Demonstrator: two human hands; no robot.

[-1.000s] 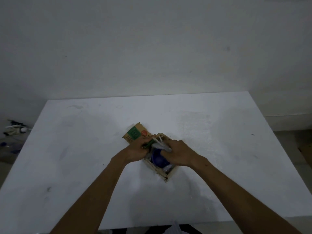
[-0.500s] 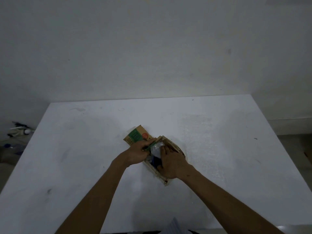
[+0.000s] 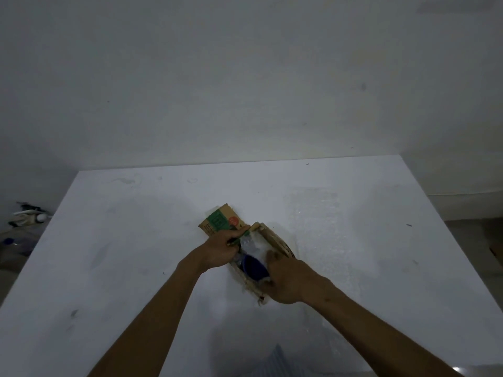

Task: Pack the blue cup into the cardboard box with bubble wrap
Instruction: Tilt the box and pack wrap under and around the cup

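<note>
The cardboard box (image 3: 275, 238) sits in the middle of the desk (image 3: 130, 240), and its opening is nearly full. The blue cup (image 3: 254, 266) takes the near half and bubble wrap (image 3: 251, 244) the far half. The left hand (image 3: 220, 250) grips the box's left wall and blocks that side. The right hand (image 3: 290, 281) covers the near right corner, its fingers (image 3: 272, 255) reaching in beside the cup; its grip is unclear. A printed flap (image 3: 221, 220) lies out at the far left corner. Both forearms (image 3: 152, 308) cross the near desk. Bare desk spreads wide to the left, to the right and beyond the box, up to the wall (image 3: 245, 77).
</note>
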